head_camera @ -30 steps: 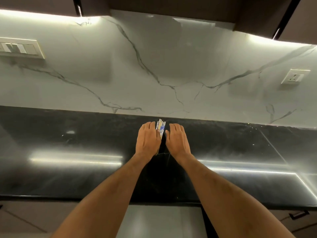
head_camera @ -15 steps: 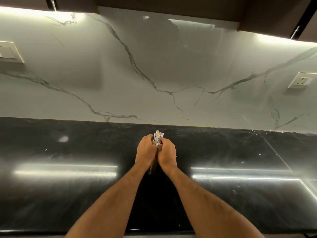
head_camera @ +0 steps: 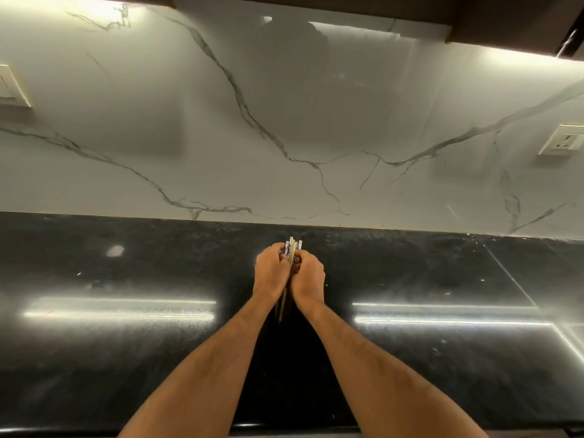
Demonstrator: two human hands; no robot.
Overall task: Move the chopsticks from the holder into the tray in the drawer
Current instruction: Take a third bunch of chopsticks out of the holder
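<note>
A bundle of chopsticks (head_camera: 292, 248) with blue-and-white patterned tops stands nearly upright over the black countertop (head_camera: 126, 358). My left hand (head_camera: 272, 271) and my right hand (head_camera: 308, 276) are pressed together around the bundle, both closed on it. The patterned tops stick out above my fingers and the thin wooden tips poke out below my wrists. No holder, drawer or tray shows in this view.
A white marble backsplash (head_camera: 284, 121) rises behind the counter. A switch plate (head_camera: 9, 88) sits at the far left and a wall socket (head_camera: 564, 143) at the right. Dark upper cabinets (head_camera: 505, 17) hang overhead. The counter's front edge runs along the bottom of the view.
My hands went from flat and apart beside the chopsticks to closed tight around the bundle. The view has tilted up, so the cabinet fronts below the counter have dropped out of sight.
</note>
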